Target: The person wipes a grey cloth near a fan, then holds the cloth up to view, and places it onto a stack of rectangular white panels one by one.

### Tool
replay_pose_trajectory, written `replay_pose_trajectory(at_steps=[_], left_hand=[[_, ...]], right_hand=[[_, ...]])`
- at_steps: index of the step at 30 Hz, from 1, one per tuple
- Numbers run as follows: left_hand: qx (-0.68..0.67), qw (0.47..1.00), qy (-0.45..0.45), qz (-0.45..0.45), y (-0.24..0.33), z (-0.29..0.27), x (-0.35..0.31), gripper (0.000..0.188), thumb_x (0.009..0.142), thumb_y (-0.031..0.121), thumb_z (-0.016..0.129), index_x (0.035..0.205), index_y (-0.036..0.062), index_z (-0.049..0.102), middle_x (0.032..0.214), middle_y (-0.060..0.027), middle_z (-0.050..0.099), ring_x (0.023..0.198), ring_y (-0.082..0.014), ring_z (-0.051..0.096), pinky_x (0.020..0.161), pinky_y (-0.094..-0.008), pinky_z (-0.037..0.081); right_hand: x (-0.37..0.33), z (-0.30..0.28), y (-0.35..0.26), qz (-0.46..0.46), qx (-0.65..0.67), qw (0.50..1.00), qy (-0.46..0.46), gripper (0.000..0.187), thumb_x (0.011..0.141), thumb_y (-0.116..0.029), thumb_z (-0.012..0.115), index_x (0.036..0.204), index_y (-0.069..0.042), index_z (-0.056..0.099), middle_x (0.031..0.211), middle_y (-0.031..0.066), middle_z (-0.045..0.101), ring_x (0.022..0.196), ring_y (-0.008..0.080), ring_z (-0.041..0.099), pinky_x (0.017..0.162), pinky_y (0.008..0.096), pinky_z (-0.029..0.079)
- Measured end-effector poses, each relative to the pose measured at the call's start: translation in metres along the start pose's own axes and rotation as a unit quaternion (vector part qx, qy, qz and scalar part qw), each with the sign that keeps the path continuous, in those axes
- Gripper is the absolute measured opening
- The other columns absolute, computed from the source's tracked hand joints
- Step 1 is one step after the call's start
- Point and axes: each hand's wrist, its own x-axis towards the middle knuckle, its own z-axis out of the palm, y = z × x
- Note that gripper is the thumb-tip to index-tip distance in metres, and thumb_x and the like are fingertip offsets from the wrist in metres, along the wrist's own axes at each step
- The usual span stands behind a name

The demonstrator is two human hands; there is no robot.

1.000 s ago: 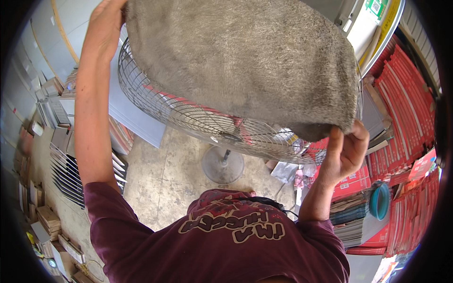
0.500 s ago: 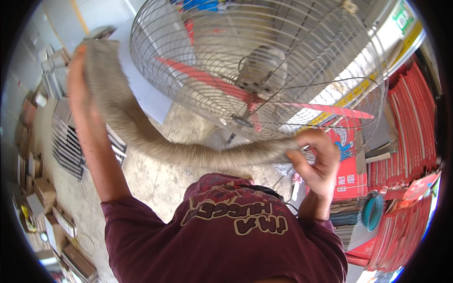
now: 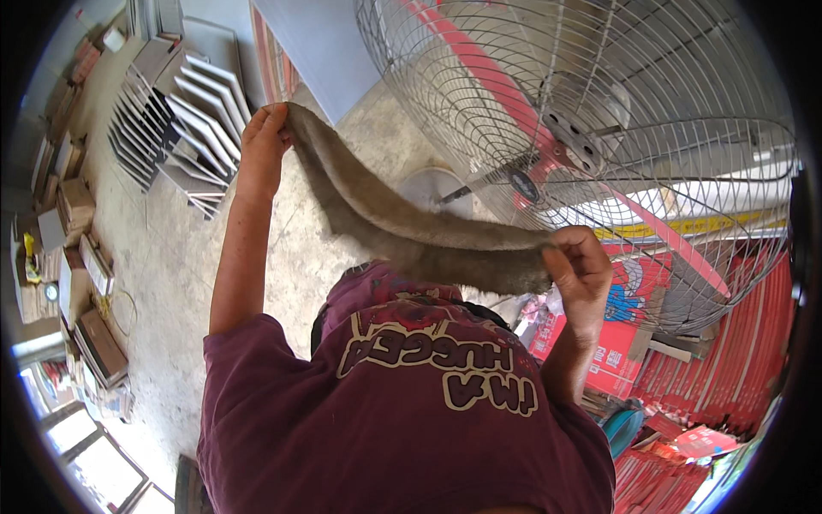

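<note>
A long strip of grey-brown fur [image 3: 402, 227] sags between my two hands in front of my chest. Its upper left end is pinched by my left hand [image 3: 267, 137], thumb and fingers together. At the other end, lower and to the right, my right hand [image 3: 580, 267] grips the strip between thumb and bent fingers. A crease runs along the length of the fur. Just beyond it stands a large wire-caged fan [image 3: 574, 128] with red blades, close to my right hand.
Stacked red flat boxes [image 3: 728, 334] fill the right side, with a teal basin [image 3: 623, 428] near them. A rack of upright tiles or panels [image 3: 184, 128] stands on the concrete floor [image 3: 171, 283] at far left. Cartons [image 3: 98, 343] line the left edge.
The left end of the fur strip has come down and inward with my left hand. My view has turned, so the fan appears farther right. Both hands still hold the strip.
</note>
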Motion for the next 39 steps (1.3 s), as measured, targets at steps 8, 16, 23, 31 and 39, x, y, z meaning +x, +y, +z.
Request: replay_pose_trajectory(at_steps=[8,16,23,31,39], left_hand=[[-0.143,0.989,0.043,-0.021,-0.009,-0.036,-0.031,0.023,0.093,0.018,0.046,0.100,-0.0007,0.057,0.091,-0.0070,0.062,0.081,-0.0143,0.058,0.071,-0.0260,0.045],[-0.228,0.968,0.053,-0.089,-0.038,-0.049,-0.093,0.036,0.093,0.025,0.043,0.115,-0.0034,0.051,0.112,-0.0143,0.060,0.097,-0.0244,0.060,0.086,-0.0365,0.048],[-0.212,0.971,0.093,-0.059,-0.035,-0.032,-0.158,0.043,0.089,0.012,0.053,0.130,0.0021,0.042,0.117,-0.0143,0.056,0.103,-0.0218,0.056,0.092,-0.0334,0.044],[-0.180,0.972,0.147,0.031,-0.012,-0.031,-0.222,0.040,0.086,0.002,0.049,0.126,0.0051,0.048,0.109,-0.0089,0.059,0.096,-0.0168,0.057,0.088,-0.0292,0.046],[-0.062,0.958,0.252,0.122,-0.008,-0.035,-0.294,0.025,0.089,0.007,0.052,0.112,0.0011,0.060,0.100,-0.0049,0.063,0.090,-0.0124,0.058,0.082,-0.0252,0.045]], right_hand=[[0.012,0.008,0.025,0.022,0.023,0.999,-0.043,0.010,0.084,-0.003,0.061,0.091,-0.001,0.053,0.080,-0.0005,0.054,0.071,0.0046,0.048,0.065,0.0196,0.040],[0.022,0.002,0.032,-0.046,-0.037,0.996,-0.061,0.010,0.085,-0.004,0.058,0.093,-0.002,0.053,0.081,-0.0008,0.052,0.072,0.0042,0.046,0.063,0.0180,0.037],[0.010,-0.002,0.034,-0.055,-0.003,0.997,-0.059,0.013,0.086,-0.007,0.060,0.096,-0.002,0.054,0.075,-0.0027,0.051,0.066,0.0025,0.043,0.057,0.0165,0.034],[0.003,-0.006,0.046,-0.092,0.001,0.994,-0.065,0.023,0.082,-0.006,0.066,0.104,-0.003,0.058,0.074,-0.0057,0.050,0.064,0.0009,0.040,0.056,0.0146,0.031],[0.000,-0.009,0.049,-0.086,0.075,0.984,-0.134,0.020,0.084,-0.003,0.062,0.104,-0.002,0.059,0.077,-0.0058,0.049,0.069,0.0014,0.041,0.061,0.0149,0.031]])
